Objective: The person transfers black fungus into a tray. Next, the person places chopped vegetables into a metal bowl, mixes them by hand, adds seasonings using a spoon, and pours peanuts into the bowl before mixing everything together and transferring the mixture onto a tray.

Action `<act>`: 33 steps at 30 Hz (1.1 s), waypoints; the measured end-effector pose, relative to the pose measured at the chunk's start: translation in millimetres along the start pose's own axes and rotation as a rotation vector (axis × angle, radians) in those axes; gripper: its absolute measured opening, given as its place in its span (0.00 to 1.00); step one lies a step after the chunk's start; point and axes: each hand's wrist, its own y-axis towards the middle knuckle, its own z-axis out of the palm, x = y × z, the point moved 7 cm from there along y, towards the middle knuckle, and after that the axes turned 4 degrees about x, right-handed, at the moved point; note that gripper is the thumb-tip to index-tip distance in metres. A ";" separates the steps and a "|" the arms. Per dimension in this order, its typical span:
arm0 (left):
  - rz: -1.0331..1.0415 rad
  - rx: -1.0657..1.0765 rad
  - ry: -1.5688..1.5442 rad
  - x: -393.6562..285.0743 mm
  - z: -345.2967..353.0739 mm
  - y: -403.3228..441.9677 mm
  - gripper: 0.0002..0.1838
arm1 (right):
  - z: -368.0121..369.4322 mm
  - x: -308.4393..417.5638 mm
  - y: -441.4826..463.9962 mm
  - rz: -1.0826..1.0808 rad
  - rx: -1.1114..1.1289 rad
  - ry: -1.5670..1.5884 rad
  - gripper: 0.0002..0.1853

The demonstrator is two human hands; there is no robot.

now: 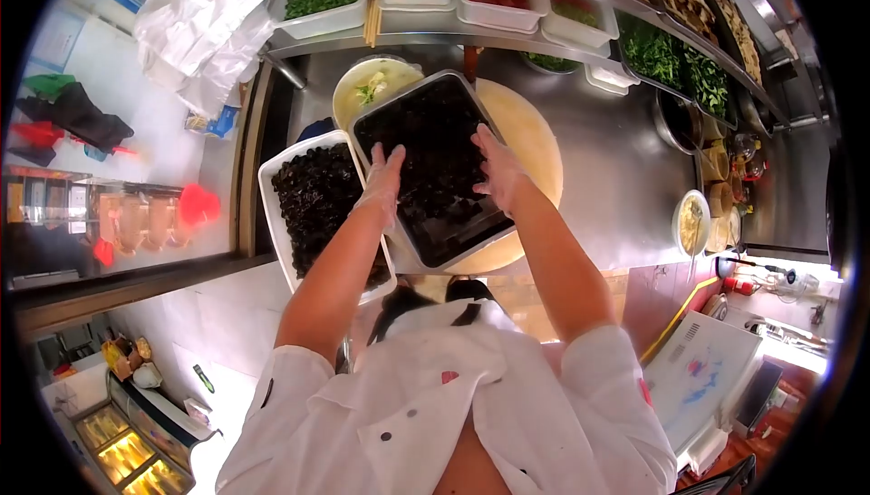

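Observation:
A metal tray (438, 254) of glossy black pieces lies tilted partly over a round, pale cutting board (535, 146). My left hand (383, 185), in a thin transparent glove, is over the tray's left side with fingers apart. On the opposite side, my right hand (498, 172), gloved the same way, has its fingers spread over the black contents. Whether either hand touches them I cannot tell. Left of the tray stands a white rectangular tub (272, 201) of crinkled black pieces resembling wood ear fungus; my left forearm crosses it.
A round container (349, 96) of pale liquid stands behind the tray. Tubs of chopped greens (322, 1) line the shelf above the steel counter (607, 164). White plastic bags (204, 24) hang at upper left. A bowl with a utensil (691, 221) sits at the right edge.

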 end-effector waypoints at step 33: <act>0.063 -0.440 0.036 123.2 -212.0 -68.2 0.49 | 277.9 -180.8 14.5 0.039 -0.267 0.011 0.31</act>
